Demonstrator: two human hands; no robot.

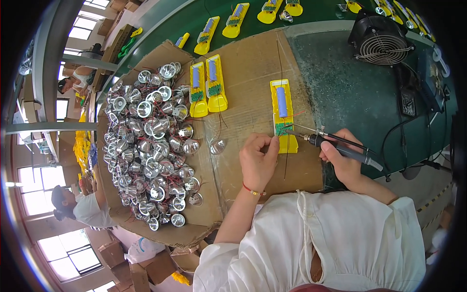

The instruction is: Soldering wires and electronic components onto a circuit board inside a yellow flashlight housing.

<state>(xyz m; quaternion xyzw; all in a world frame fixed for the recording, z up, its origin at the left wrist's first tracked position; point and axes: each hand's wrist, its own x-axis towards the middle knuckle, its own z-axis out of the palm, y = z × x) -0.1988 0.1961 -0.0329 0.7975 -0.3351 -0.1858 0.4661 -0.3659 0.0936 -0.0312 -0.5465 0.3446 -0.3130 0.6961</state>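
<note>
Long yellow plastic housing (285,119) points toward the far edge of the tabletop (331,97), nearer the pinched left hand (259,158); right hand (346,168) grips dark-grey soldering iron (356,155).

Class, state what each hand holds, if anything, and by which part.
The right hand holds the soldering iron by its handle. The left hand is beside the green circuit board; any hold cannot be told.

Glaring windows (36,182), fisheye-bent edges

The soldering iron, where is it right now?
In the head view, the soldering iron is right of centre, in the grip of the right hand, pointing at the green circuit board in the yellow casing.
</note>
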